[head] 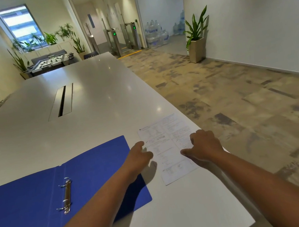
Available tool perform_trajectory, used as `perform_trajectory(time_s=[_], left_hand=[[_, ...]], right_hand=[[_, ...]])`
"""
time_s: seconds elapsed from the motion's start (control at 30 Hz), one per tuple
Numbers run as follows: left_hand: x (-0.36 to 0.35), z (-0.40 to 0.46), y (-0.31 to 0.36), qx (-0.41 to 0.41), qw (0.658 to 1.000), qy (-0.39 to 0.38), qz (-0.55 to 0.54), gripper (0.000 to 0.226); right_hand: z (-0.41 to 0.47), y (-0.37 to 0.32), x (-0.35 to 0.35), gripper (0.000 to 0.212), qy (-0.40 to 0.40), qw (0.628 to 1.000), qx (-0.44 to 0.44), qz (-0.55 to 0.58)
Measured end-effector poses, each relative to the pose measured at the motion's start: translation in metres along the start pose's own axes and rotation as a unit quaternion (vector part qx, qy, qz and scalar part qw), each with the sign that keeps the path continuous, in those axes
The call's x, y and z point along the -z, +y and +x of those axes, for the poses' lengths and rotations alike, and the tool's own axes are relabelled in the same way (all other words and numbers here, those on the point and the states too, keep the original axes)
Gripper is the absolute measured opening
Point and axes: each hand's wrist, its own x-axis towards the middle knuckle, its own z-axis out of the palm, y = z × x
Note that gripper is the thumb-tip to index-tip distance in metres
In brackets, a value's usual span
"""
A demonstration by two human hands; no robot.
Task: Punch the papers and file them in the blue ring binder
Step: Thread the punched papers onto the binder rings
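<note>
Two bare forearms and hands (171,153), no sleeves, rings or watch apparently visible.

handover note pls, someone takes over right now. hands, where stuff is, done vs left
Left hand: on the left edge of the papers, nothing gripped.
Right hand: on their right edge, nothing gripped.
Papers lie flat near the table edge, right of the blue binder.
Binder lies open, rings bare.
No hole punch in view.
Done: binder opened.
Left: punch, file.
</note>
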Motion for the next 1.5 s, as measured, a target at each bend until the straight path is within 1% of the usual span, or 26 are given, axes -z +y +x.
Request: perform_trajectory(time_s=[0.07,0.17,0.2,0.33,0.4,0.47,0.53,0.63,0.67,0.73,0.77,0.87,1.0,1.13,1.17,1.23,1.3,1.37,1.43,1.5], left_hand=[[-0.006,0.011,0.007,0.069,0.995,0.02,-0.071,0.058],[-0.008,0.023,0.019,0.134,0.975,0.033,-0.174,0.037],[-0.008,0.026,0.024,0.153,0.968,0.035,-0.198,0.034],[-0.014,0.032,0.04,0.21,0.941,0.054,-0.259,0.045],[-0.017,0.034,0.043,0.222,0.933,0.053,-0.278,0.051],[-0.019,0.037,0.045,0.225,0.931,0.048,-0.282,0.059],[-0.022,0.039,0.047,0.217,0.929,0.043,-0.297,0.06],[-0.034,0.04,0.047,0.156,0.946,0.055,-0.278,0.056],[-0.037,0.04,0.045,0.147,0.952,0.076,-0.256,0.057],[-0.041,0.04,0.039,0.137,0.96,0.117,-0.212,0.048],[-0.042,0.036,0.038,0.141,0.962,0.116,-0.202,0.039],[-0.044,0.033,0.028,0.155,0.962,0.097,-0.204,0.022],[-0.046,0.031,0.019,0.107,0.97,0.125,-0.178,0.015],[-0.044,0.029,0.009,0.101,0.962,0.149,-0.204,0.041],[-0.041,0.027,0.007,0.098,0.963,0.154,-0.199,0.041],[-0.032,0.018,0.007,0.065,0.968,0.171,-0.175,0.033],[-0.02,0.011,0.005,0.037,0.971,0.174,-0.161,0.029],[-0.006,0.009,0.0,0.054,0.972,0.16,-0.165,0.025],[0.007,0.008,-0.006,0.096,0.967,0.138,-0.19,0.024],[0.021,0.004,-0.014,0.117,0.963,0.124,-0.207,0.028]], right_hand=[[0.002,0.004,0.001,0.067,-0.003,1.0,0.012,-0.009],[0.003,0.004,0.003,0.068,-0.004,1.0,0.022,-0.016],[0.003,0.004,0.004,0.068,-0.002,1.0,0.024,-0.017],[0.002,0.007,0.003,0.066,0.003,0.999,0.029,-0.021],[0.001,0.008,0.002,0.065,0.008,0.999,0.036,-0.028],[0.0,0.009,0.001,0.065,0.01,0.998,0.043,-0.034],[-0.001,0.011,0.001,0.066,0.013,0.998,0.049,-0.034],[-0.001,0.012,0.001,0.067,0.02,0.997,0.058,-0.039],[-0.001,0.012,0.001,0.067,0.021,0.997,0.058,-0.041],[-0.001,0.013,0.0,0.068,0.02,0.997,0.058,-0.043],[-0.002,0.013,0.0,0.068,0.02,0.997,0.059,-0.04],[-0.003,0.013,0.001,0.066,0.02,0.998,0.058,-0.034],[-0.002,0.014,0.003,0.067,0.015,0.997,0.063,-0.043],[-0.004,0.013,0.005,0.059,-0.015,0.997,0.061,-0.034],[-0.004,0.011,0.007,0.06,-0.024,0.998,0.057,-0.026],[-0.002,0.006,0.01,0.069,-0.029,0.999,0.04,0.007],[0.002,0.0,0.011,0.082,-0.015,0.997,0.019,0.08],[0.004,-0.009,0.012,0.089,-0.032,0.982,0.008,0.186],[0.002,-0.022,0.011,0.095,-0.077,0.954,-0.001,0.289],[0.0,-0.036,0.008,0.097,-0.104,0.935,-0.013,0.338]])
